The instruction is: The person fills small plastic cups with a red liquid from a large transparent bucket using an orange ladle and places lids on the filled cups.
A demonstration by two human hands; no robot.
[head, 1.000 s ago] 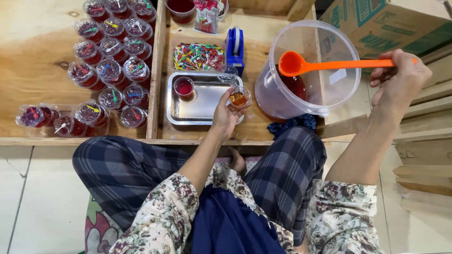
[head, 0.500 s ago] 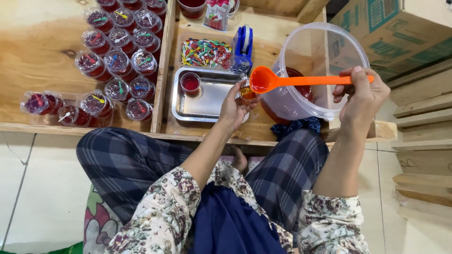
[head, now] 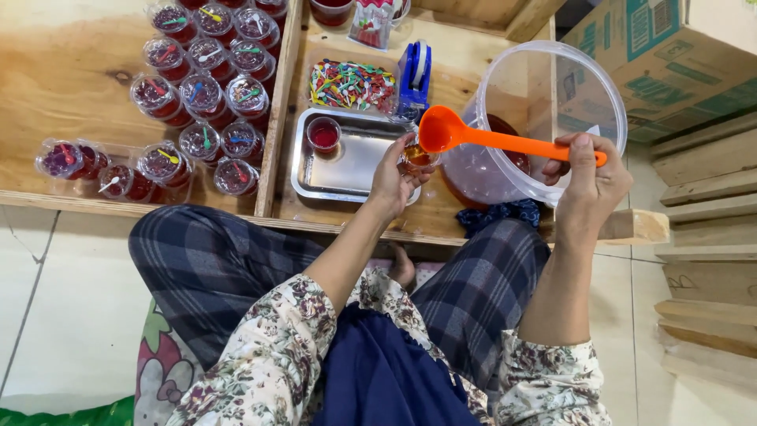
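My left hand (head: 394,177) holds a small clear cup (head: 416,157) over the right end of a steel tray (head: 351,166). My right hand (head: 587,181) grips the handle of an orange ladle (head: 489,140), whose bowl sits tilted right above the cup. Behind the ladle stands a large clear plastic tub (head: 544,110) with red liquid at its bottom. One filled cup of red liquid (head: 323,132) stands on the tray.
Several lidded red cups with small coloured spoons (head: 201,95) fill the wooden board at left. A clear box of coloured spoons (head: 351,85) and a blue tape dispenser (head: 414,79) lie behind the tray. A cardboard box (head: 670,55) and wooden planks (head: 710,237) are at right.
My right hand brought the ladle out of the tub and leftward until its bowl is over the cup in my left hand. The left hand stayed at the tray's right end.
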